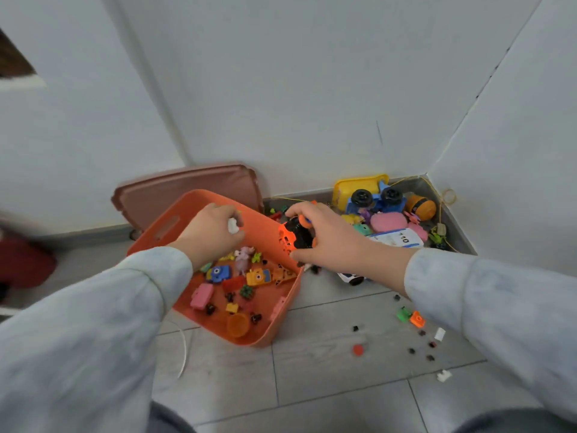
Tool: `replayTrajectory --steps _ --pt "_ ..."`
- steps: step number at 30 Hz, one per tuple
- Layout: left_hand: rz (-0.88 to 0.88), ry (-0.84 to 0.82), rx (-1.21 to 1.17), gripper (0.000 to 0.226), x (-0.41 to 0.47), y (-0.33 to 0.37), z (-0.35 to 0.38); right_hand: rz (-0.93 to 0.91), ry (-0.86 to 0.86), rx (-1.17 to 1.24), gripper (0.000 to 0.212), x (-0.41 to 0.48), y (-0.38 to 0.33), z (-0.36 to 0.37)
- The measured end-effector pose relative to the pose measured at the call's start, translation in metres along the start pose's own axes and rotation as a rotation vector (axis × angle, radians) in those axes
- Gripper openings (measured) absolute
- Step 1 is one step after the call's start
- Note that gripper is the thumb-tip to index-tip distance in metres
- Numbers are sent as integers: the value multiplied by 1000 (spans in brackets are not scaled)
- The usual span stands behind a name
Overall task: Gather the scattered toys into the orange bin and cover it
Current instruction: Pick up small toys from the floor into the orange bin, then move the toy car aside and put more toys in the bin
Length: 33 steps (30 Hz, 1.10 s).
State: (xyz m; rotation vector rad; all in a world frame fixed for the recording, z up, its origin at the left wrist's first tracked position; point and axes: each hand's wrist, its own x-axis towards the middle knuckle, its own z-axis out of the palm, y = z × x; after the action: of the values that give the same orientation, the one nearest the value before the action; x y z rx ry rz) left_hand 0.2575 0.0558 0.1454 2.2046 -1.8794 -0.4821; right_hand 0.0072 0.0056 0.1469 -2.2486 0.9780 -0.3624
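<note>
My right hand (331,242) grips a black-and-orange toy car (296,235) at the right rim of the orange bin (175,223). My left hand (212,235) pinches a small white piece (232,227) above the bin. The lid (187,189) leans against the wall behind it. Loose toys (390,214) fill the corner.

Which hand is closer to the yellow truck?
Right. The right hand, gripping a black and orange toy, is just left of the yellow truck; the left hand, holding a white piece, is farther left over the orange bin.

orange bin (175,220), pinkish-brown lid (187,189), grey floor (327,370)
</note>
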Motion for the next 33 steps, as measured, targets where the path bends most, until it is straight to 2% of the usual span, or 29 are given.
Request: replayTrajectory --steps 4,8,14,21,25,33 --pt "-34 -158 86 24 -1 -22 5 -27 -95 -4 63 13 -10 26" --pt "-57 -203 79 35 0 -32 10 -51 -164 -30 61 17 -13 43" --pt "-55 -238 44 37 3 -35 17 34 -106 -69 57 19 -8 45" --pt "3 -133 -32 42 11 -5 26 119 0 -143 54 11 31 35" --pt "98 -72 -65 42 18 27 41 186 47 -216 56 -5 63 19" --pt "336 110 -141 41 38 99 75 457 9 -349 66 -47 136 -17"
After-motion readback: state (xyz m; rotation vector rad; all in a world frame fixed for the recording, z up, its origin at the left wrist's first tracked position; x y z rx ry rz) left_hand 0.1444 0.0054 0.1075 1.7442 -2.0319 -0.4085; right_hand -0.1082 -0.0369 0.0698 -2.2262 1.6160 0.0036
